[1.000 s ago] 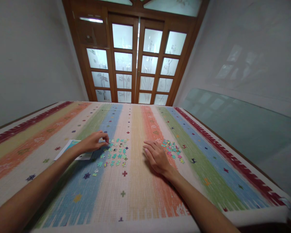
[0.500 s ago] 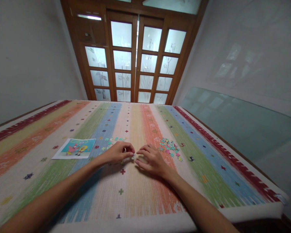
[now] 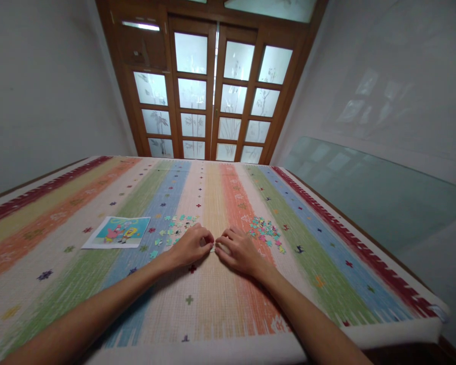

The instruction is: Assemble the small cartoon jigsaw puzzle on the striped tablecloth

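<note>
Small pale cardboard puzzle piece point(image 3: 214, 247), light & thin, likely bends easily; best pinched at edges. Left hand point(image 3: 192, 246) & right hand point(image 3: 238, 249) fingertips meet on it, closed.

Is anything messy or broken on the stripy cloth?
Nothing looks broken or spilled. Loose puzzle pieces lie in a small heap right of the right hand, more pieces are spread beyond the left hand, and the picture card lies flat.
</note>
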A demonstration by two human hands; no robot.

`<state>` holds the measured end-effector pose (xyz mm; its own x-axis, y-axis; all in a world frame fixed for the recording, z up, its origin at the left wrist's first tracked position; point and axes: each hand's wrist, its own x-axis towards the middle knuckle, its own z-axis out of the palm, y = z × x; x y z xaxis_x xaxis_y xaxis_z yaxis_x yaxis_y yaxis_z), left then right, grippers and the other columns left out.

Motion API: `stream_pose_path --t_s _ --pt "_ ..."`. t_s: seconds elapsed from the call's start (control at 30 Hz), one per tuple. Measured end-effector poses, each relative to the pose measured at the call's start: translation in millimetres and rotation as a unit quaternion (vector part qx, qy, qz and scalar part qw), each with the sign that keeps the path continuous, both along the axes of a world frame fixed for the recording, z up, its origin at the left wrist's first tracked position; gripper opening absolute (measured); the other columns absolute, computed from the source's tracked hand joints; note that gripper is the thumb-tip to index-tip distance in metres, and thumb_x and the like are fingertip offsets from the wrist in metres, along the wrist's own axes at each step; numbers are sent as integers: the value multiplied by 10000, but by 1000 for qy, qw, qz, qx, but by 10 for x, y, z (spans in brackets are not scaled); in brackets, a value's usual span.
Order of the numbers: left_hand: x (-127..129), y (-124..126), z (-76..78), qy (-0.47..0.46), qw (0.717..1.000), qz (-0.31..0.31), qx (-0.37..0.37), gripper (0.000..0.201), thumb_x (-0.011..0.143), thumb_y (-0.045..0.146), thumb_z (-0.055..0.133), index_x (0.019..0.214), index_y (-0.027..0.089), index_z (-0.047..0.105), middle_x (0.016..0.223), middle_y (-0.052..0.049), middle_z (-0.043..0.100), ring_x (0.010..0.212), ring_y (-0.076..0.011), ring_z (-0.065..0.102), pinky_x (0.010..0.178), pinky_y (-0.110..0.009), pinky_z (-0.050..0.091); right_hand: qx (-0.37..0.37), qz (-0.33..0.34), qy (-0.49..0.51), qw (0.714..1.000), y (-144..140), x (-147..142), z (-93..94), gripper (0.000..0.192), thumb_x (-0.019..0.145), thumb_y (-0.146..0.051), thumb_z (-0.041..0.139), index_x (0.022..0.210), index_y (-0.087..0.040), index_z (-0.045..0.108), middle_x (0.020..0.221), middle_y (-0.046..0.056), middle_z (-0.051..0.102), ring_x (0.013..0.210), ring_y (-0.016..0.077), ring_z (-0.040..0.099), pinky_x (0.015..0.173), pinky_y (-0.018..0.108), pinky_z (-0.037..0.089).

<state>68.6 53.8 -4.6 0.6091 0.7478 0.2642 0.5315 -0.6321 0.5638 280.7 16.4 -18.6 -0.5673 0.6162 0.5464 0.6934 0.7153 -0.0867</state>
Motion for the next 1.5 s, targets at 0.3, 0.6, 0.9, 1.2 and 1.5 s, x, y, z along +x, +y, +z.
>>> stream_pose_path --t_s 0.3,0.6,0.9,1.2,1.5 --pt "-322 151 139 10 998 24 55 143 876 190 574 890 194 717 869 -59 711 917 -246 623 904 -400 469 -26 10 -11 1000 -20 -16 3 180 997 -269 586 934 -188 733 892 81 644 850 221 564 760 345 460" --pt "-1022 389 125 81 993 52 73 266 839 252 552 972 196 776 933 -76 636 930 -253 589 884 -369 464 -50 16 -15 998 -28 -20 -4 204 1013 -253 527 1008 -178 717 910 94 627 855 223 543 766 345 431" --pt "-1003 415 37 88 995 18 46 318 948 381 512 1015 199 764 902 -66 596 906 -246 562 880 -372 440 -77 14 -7 997 -30 -21 -10 208 1009 -253 517 1023 -180 711 922 91 618 873 222 548 769 344 433" --pt "-1010 414 -24 77 996 21 47 250 946 327 529 1005 186 727 960 -72 609 946 -244 568 902 -367 441 -71 18 -3 997 -33 -24 -14 214 1012 -242 503 988 -176 705 914 94 619 857 218 554 768 339 438" --pt "-979 409 61 54 997 47 14 165 875 346 605 911 203 680 959 -64 675 938 -253 591 893 -380 433 -74 13 -10 997 -33 -23 -1 183 1001 -243 517 999 -179 689 928 98 624 867 226 558 770 346 443"
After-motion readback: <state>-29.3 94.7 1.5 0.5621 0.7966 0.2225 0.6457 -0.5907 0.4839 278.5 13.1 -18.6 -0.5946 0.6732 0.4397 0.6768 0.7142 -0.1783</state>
